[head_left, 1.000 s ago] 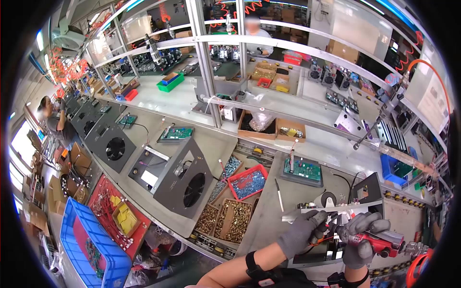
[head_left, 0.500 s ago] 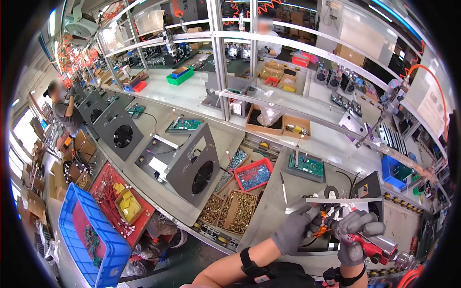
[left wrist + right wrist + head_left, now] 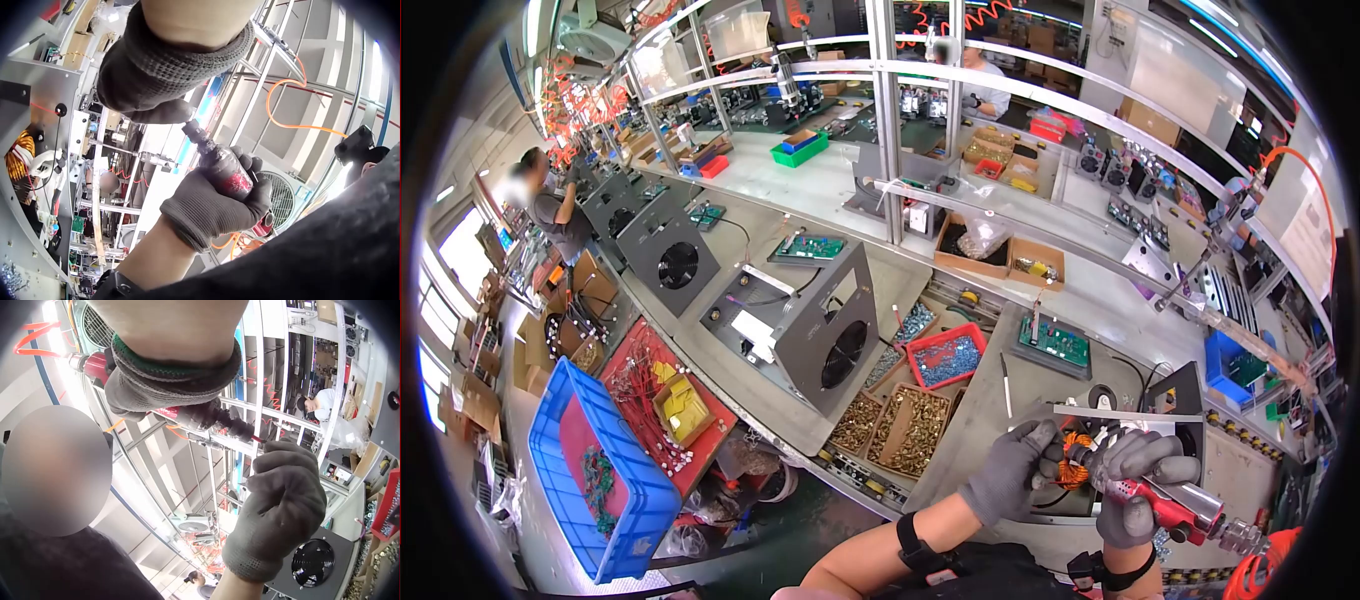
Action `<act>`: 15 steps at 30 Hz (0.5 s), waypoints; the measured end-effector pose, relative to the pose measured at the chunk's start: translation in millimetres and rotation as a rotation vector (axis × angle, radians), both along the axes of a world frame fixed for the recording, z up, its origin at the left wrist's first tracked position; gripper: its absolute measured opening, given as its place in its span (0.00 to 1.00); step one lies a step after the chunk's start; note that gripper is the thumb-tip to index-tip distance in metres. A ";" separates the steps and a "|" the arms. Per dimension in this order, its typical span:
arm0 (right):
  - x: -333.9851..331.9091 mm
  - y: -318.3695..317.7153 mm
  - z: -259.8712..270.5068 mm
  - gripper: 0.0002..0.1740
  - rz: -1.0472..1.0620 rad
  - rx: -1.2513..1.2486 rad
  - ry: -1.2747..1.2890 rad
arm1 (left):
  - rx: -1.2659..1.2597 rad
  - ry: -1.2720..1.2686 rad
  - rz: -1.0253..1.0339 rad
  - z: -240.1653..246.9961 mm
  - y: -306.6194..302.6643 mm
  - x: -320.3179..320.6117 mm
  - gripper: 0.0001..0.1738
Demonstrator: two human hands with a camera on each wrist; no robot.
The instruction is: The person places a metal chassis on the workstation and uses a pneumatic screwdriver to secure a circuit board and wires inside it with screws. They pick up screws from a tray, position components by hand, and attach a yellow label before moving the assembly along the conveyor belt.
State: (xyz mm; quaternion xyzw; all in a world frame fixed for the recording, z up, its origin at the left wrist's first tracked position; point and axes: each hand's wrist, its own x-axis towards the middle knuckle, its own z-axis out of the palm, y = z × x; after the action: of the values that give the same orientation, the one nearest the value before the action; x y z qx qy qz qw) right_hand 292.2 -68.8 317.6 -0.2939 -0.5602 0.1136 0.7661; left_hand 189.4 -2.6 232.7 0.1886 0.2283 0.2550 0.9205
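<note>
In the head view, a power tool [image 3: 1188, 507] is gripped by the right hand [image 3: 1138, 462], fingers wrapped round it, over an open metal case [image 3: 1177, 388] and near a copper coil [image 3: 1078, 452]. The left hand [image 3: 1010, 475] is held with bent fingers at the tool's nose. A fastening step seems to be in hand; steady alignment of the tip would be called for. On the bench [image 3: 970, 440], a circuit board [image 3: 1055, 342], a pen [image 3: 1007, 385] and a red tray [image 3: 912, 360] of screws are laid out; a blue crate [image 3: 668, 505] is placed at the left. Two other people are seen in the room.

In the left wrist view, the tool is seen upright at a tilt, with a hose [image 3: 269, 103] and a large fan [image 3: 279, 199] behind.

In the right wrist view, the tool's tip is met by the left fingertips; whether anything is pinched there cannot be told.
</note>
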 end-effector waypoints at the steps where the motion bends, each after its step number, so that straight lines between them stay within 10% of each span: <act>1: -1.2 0.8 0.2 0.22 0.005 0.003 -0.007 | 0.033 0.045 -0.030 0.1 2.0 -2.7 0.17; 15: -8.0 7.0 5.3 0.24 0.176 -0.185 0.224 | 0.232 -0.181 -0.092 -7.8 7.9 -45.0 0.30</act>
State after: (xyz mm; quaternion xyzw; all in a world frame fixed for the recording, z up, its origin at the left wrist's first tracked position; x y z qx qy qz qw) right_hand 284.2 -61.8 322.8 -0.2986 -0.4818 0.2634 0.7806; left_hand 144.4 5.3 224.9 0.2802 0.1045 0.2529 0.9201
